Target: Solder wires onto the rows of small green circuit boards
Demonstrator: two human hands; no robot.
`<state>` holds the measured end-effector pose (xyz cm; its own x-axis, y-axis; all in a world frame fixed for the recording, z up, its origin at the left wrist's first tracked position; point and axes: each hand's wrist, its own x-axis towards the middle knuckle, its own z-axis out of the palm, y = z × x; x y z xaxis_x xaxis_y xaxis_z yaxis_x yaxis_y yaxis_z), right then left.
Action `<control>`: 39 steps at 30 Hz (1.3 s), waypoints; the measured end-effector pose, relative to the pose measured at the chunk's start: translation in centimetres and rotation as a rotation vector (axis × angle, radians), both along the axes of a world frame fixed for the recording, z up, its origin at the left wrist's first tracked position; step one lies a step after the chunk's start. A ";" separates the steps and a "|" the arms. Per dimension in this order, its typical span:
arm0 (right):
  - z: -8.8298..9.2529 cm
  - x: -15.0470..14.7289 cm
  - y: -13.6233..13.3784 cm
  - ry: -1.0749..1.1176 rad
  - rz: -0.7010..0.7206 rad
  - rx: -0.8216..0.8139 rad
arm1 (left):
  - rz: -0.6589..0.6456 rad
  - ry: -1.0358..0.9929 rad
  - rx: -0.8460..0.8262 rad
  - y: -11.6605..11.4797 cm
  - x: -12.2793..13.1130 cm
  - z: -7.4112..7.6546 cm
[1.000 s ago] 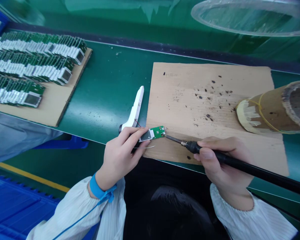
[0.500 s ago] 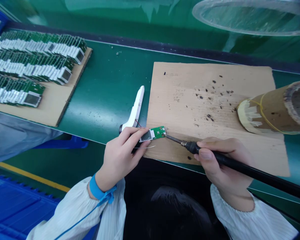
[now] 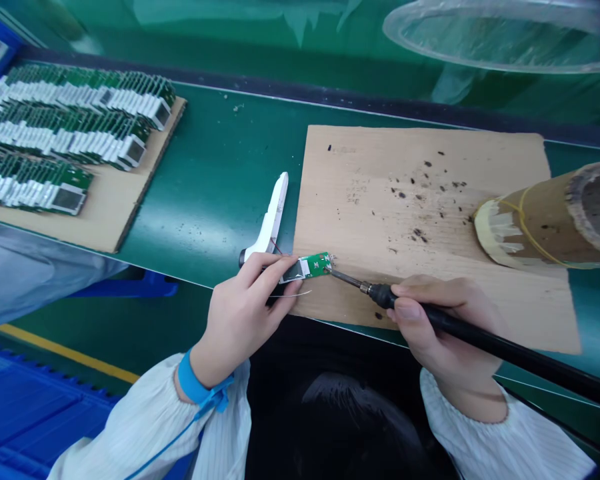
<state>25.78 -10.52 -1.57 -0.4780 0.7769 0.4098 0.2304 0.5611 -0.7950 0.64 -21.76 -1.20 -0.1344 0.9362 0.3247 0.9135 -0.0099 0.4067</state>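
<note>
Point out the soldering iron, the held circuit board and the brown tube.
Soldering iron (image 3: pixel 480 339): head view, on its black handle.
Circuit board (image 3: pixel 320 265): head view, on its green end.
Brown tube (image 3: pixel 550 210): head view, on its outer wall.

The head camera looks down across the bench (image 3: pixel 215 167).

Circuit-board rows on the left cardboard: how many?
3: back row at top, middle row just below it, front row lowest. The latter two run off the picture's left edge; more may be hidden there.
</note>
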 end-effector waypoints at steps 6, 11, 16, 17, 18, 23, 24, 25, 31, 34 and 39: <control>-0.2 0.0 0.1 0.018 0.039 -0.039 | 0.034 0.013 -0.013 0.1 0.5 0.2; -0.3 0.2 0.1 0.019 0.022 -0.008 | 0.041 0.024 -0.009 0.1 0.5 0.2; -0.1 0.0 0.2 -0.015 -0.006 0.030 | 0.047 0.019 -0.017 0.1 0.5 0.1; -0.1 -0.1 0.2 -0.019 -0.006 0.029 | 0.047 0.016 -0.017 0.1 0.5 0.1; -0.1 -0.1 0.2 -0.019 -0.001 0.024 | 0.049 0.014 -0.016 0.0 0.5 0.1; -0.1 0.0 0.1 -0.006 0.001 0.000 | 0.053 0.012 -0.004 0.1 0.5 0.0; -0.1 0.0 0.1 -0.010 -0.005 0.011 | 0.051 0.010 0.000 0.1 0.5 0.0; -0.1 0.0 0.1 -0.021 -0.011 0.019 | 0.048 0.007 0.000 0.1 0.5 0.0; 0.2 -0.1 0.2 -0.034 -0.024 0.031 | 0.048 -0.005 0.000 0.2 0.4 0.0; 0.1 -0.1 0.2 -0.053 -0.034 0.037 | 0.049 -0.005 -0.004 0.2 0.4 0.0; -0.1 -0.1 0.2 -0.044 -0.029 0.025 | 0.056 0.000 -0.007 0.2 0.4 0.0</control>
<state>25.72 -10.36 -1.62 -0.4733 0.7803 0.4087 0.2809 0.5734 -0.7696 1.08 -21.61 -1.20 -0.1869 0.9293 0.3185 0.9126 0.0443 0.4064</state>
